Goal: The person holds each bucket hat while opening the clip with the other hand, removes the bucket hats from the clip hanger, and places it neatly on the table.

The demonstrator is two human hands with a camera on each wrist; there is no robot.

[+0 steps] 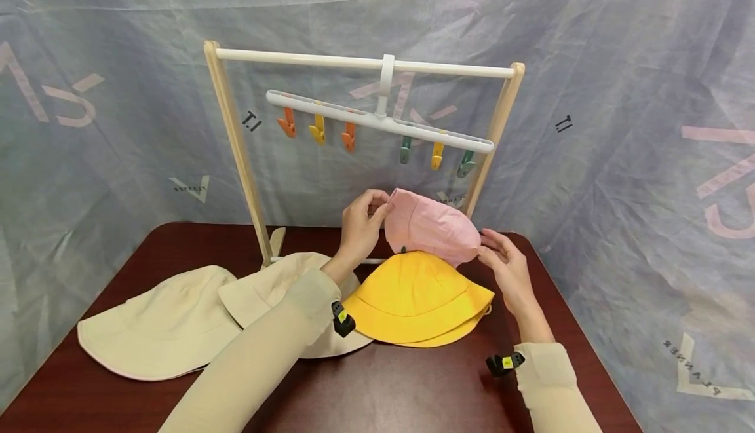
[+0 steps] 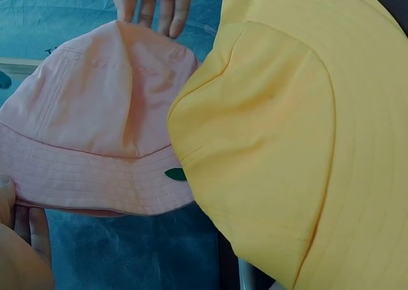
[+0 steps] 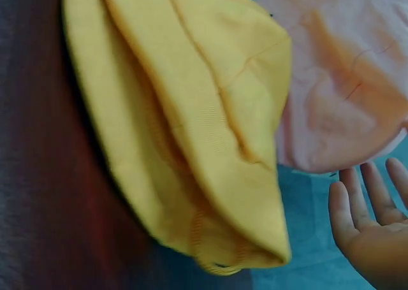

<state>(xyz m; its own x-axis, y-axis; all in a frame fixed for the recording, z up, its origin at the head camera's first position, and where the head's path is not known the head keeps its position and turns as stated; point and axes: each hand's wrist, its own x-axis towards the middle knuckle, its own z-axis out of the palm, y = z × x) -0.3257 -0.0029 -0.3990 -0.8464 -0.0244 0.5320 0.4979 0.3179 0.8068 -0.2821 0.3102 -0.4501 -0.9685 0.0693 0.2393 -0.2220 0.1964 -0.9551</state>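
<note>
A pink bucket hat with a small green leaf tag at its brim is held up between both hands, behind a yellow bucket hat. My left hand pinches the pink hat's brim between thumb and fingers. At the crown end, my right hand pinches the fabric, its other fingers spread out past the edge. The yellow hat lies on the table and overlaps the pink one's lower edge; a cord loop hangs from its brim.
Two cream bucket hats lie at the left, partly under my left forearm. Behind stands a wooden rack with a white hanger on its bar. Several orange, yellow and green clips hang from it. The dark red table extends in front.
</note>
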